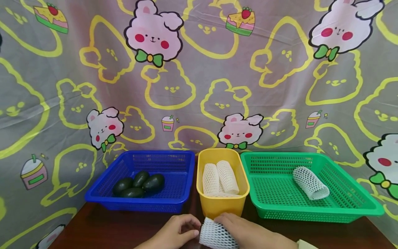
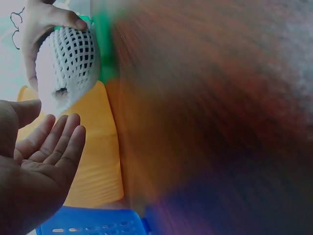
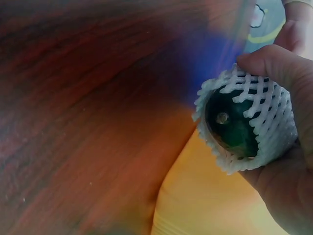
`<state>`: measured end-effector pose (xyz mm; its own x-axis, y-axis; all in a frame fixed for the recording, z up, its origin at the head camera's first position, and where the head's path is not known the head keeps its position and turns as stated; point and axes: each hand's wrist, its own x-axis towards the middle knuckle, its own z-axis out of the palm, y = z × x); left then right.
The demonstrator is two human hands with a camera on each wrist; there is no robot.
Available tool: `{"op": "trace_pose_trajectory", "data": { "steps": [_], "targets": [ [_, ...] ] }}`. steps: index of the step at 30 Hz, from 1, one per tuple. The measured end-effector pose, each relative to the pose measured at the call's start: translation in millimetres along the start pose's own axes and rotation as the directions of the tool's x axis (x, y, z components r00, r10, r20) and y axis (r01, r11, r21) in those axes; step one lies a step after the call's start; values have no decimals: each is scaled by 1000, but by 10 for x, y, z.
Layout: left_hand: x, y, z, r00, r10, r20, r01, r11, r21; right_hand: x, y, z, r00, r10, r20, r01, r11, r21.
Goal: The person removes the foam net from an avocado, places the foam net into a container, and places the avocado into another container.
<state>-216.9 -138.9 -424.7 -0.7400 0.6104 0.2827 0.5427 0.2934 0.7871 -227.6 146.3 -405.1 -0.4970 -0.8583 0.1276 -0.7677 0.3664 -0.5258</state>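
Note:
My right hand (image 1: 248, 231) grips a white foam net sleeve (image 1: 216, 234), low in front of the yellow bin. Inside the sleeve sits a dark green avocado (image 3: 226, 125); its stem end shows through the opening in the right wrist view. Beside the sleeve's other end is my left hand (image 1: 177, 231), its fingers loosely bent and holding nothing. In the left wrist view a small gap separates those fingers (image 2: 61, 142) from the sleeve. Several bare avocados (image 1: 153, 183) lie in the blue basket (image 1: 174, 199).
Several more foam net sleeves (image 1: 227, 176) lie in the yellow bin (image 1: 222, 204) between the baskets. To the right, the green basket (image 1: 273, 190) holds one netted sleeve (image 1: 311, 183); its contents are hidden. A patterned curtain (image 1: 199, 76) hangs close behind the dark wooden table (image 1: 90, 228).

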Motion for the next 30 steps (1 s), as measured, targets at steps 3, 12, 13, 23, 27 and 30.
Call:
{"op": "trace_pose_trajectory", "data": {
  "steps": [3, 12, 13, 23, 27, 30],
  "targets": [
    [-11, -35, 2, 1000, 12, 11, -12, 1000, 7, 27, 43, 39, 999, -48, -2, 48, 998, -28],
    [-35, -62, 7, 999, 21, 39, -20, 999, -26, 83, 149, 100, 993, -111, 28, 113, 990, -88],
    [-36, -61, 7, 999, 17, 36, -16, 999, -34, 85, 148, 101, 993, -113, 30, 115, 990, -83],
    [-34, -24, 35, 998, -58, 24, 62, 976, -207, 74, 147, 83, 996, -75, 57, 80, 994, -80],
    [-9, -11, 68, 995, -97, 7, 95, 955, -281, 75, 149, 84, 997, -46, 69, 49, 998, -42],
    [22, -6, 94, 993, -117, -8, 108, 939, -327, 75, 146, 84, 997, -29, 75, 31, 999, -25]
  ]
}}
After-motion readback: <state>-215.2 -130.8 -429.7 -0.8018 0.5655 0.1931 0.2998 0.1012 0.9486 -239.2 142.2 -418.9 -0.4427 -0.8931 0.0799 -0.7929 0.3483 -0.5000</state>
